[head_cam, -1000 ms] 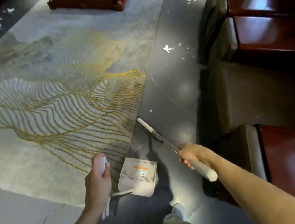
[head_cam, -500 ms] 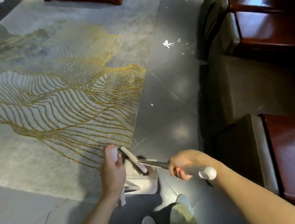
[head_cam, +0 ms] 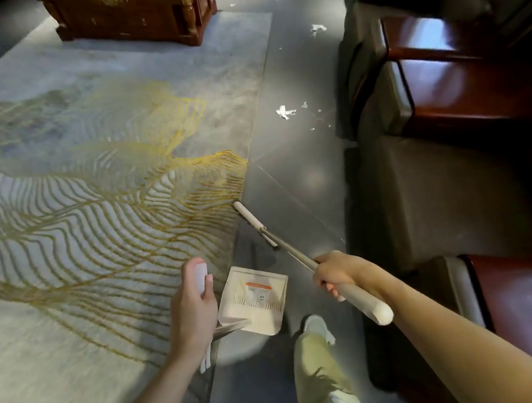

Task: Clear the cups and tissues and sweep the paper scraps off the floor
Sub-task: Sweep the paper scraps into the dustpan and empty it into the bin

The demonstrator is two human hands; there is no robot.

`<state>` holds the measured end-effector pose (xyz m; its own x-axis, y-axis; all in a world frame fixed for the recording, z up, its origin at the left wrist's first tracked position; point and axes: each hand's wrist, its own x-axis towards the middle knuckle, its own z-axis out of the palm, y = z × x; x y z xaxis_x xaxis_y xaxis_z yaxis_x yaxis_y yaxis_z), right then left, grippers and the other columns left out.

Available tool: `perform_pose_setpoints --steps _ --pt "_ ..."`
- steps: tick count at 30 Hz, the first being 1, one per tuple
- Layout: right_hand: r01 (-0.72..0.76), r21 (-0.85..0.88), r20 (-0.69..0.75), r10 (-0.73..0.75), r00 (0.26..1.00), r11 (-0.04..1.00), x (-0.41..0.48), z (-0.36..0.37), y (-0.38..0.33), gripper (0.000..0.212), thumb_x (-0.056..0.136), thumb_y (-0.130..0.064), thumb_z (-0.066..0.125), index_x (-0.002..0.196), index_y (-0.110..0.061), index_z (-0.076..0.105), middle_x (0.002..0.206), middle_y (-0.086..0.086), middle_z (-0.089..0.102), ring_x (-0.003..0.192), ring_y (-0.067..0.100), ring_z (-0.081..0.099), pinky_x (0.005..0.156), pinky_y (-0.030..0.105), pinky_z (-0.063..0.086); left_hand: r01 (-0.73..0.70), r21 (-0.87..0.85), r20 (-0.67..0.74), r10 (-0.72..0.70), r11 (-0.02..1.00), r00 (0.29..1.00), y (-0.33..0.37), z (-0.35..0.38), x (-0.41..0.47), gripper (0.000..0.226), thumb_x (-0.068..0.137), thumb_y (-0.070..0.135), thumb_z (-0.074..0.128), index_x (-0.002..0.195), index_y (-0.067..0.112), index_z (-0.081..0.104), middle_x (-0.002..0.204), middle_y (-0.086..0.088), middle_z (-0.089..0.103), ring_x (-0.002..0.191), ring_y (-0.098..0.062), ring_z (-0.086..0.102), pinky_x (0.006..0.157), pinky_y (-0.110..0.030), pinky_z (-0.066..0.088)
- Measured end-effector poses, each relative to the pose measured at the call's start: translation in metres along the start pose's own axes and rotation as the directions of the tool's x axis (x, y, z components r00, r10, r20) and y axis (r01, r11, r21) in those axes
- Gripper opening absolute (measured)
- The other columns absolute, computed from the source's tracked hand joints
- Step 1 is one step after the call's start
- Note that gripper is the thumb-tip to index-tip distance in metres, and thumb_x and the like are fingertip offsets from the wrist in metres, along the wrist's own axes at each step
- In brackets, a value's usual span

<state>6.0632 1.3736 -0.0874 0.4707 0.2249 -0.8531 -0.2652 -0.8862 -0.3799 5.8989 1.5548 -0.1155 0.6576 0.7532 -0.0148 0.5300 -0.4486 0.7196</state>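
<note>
Right hand (head_cam: 339, 271) around slim cream broom (head_cam: 292, 254)

the broom (head_cam: 292, 252) has swung its head off the dustpan (head_cam: 256, 302) and forward to the rug (head_cam: 91, 194) edge; the right hand (head_cam: 335, 273) has pushed out with it. the dustpan's orange label (head_cam: 258, 285) shows again.

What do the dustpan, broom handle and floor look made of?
Dustpan: looks like matte cream plastic, by its moulded comb teeth. Broom handle: cream grip, probably plastic, on a thin shiny shaft, likely metal. Floor: glossy dark tile, with light reflections and straight joint lines.
</note>
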Motion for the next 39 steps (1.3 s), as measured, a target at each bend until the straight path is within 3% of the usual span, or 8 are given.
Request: perform_pose_setpoints --steps 2,10,15,18,25,31,34,39 --pt "0.019 -0.077 -0.048 -0.022 0.999 0.997 0.028 -0.028 -0.018 0.030 0.085 -0.009 0.054 0.114 -0.015 0.056 0.075 0.006 0.059 0.056 0.013 0.056 0.050 0.021 0.049 0.010 0.007 -0.011 -0.010 1.000 1.000 0.015 0.020 0.031 0.023 0.094 0.012 0.051 0.117 0.014 0.051 0.099 -0.015 0.065 0.086 -0.040 0.061 0.065 -0.031 0.037" --pt "0.067 -0.318 -0.032 -0.082 0.996 0.946 0.149 -0.125 -0.081 0.028 0.087 -0.012 0.054 0.114 -0.008 0.058 0.094 0.010 0.064 0.080 0.019 0.061 0.084 0.032 0.054 0.087 0.042 -0.016 -0.087 0.995 0.996 0.059 0.084 0.157 0.025 0.096 0.016 0.048 0.121 0.014 0.050 0.096 -0.017 0.065 0.086 -0.039 0.062 0.065 -0.035 0.041" --pt "0.091 -0.506 0.153 -0.015 0.988 0.858 0.184 -0.130 -0.083 0.052 0.081 -0.008 0.062 0.130 -0.016 0.047 0.110 0.011 0.062 0.091 0.023 0.060 0.088 0.038 0.053 0.116 0.089 -0.016 -0.115 0.989 0.993 0.071 0.104 0.200 0.023 0.096 0.018 0.048 0.119 0.018 0.050 0.083 -0.016 0.063 0.077 -0.040 0.061 0.060 -0.037 0.039" --pt "0.095 -0.554 0.298 0.090 0.950 0.827 0.178 -0.134 -0.077 0.056 0.076 -0.013 0.061 0.130 -0.019 0.048 0.095 0.003 0.060 0.082 0.018 0.058 0.078 0.033 0.049 0.108 0.109 -0.015 -0.107 0.988 0.994 0.074 0.106 0.203 0.022 0.095 0.017 0.050 0.117 0.018 0.051 0.091 -0.015 0.064 0.084 -0.041 0.061 0.063 -0.037 0.038" --pt "0.070 -0.364 0.429 0.101 0.898 0.929 0.136 -0.195 -0.088 0.061 0.080 -0.004 0.055 0.139 -0.011 0.041 0.050 -0.002 0.050 0.043 0.008 0.046 0.044 0.019 0.043 0.106 0.062 -0.014 -0.106 0.992 0.994 0.090 0.104 0.192 0.023 0.094 0.013 0.052 0.117 0.013 0.053 0.111 -0.012 0.064 0.097 -0.040 0.060 0.075 -0.038 0.041" --pt "0.000 -0.058 0.353 0.020 0.936 0.998 0.113 -0.242 -0.106 0.045 0.083 0.006 0.050 0.115 -0.025 0.044 0.044 0.001 0.046 0.035 0.008 0.040 0.036 0.017 0.038 -0.008 -0.021 -0.006 0.008 1.000 1.000 0.136 0.114 0.231 0.023 0.091 0.008 0.055 0.114 0.010 0.055 0.109 -0.012 0.064 0.098 -0.037 0.060 0.078 -0.037 0.040" --pt "0.044 -0.014 0.189 -0.040 0.981 0.999 0.126 -0.255 -0.112 0.037 0.083 0.000 0.055 0.118 -0.009 0.051 0.053 0.002 0.050 0.037 0.008 0.044 0.039 0.021 0.041 -0.049 -0.083 -0.011 0.048 0.995 0.999 0.159 0.121 0.268 0.024 0.092 0.007 0.054 0.116 0.008 0.053 0.115 -0.011 0.062 0.105 -0.034 0.057 0.084 -0.034 0.039" --pt "0.065 0.134 0.014 -0.067 0.998 0.989 0.165 -0.266 -0.117 0.041 0.087 -0.004 0.051 0.123 -0.023 0.045 0.073 0.006 0.054 0.051 0.010 0.050 0.044 0.021 0.044 -0.113 -0.105 -0.014 0.112 0.988 0.994 0.186 0.143 0.344 0.024 0.092 0.007 0.054 0.116 0.008 0.053 0.114 -0.009 0.062 0.104 -0.033 0.058 0.079 -0.028 0.036"
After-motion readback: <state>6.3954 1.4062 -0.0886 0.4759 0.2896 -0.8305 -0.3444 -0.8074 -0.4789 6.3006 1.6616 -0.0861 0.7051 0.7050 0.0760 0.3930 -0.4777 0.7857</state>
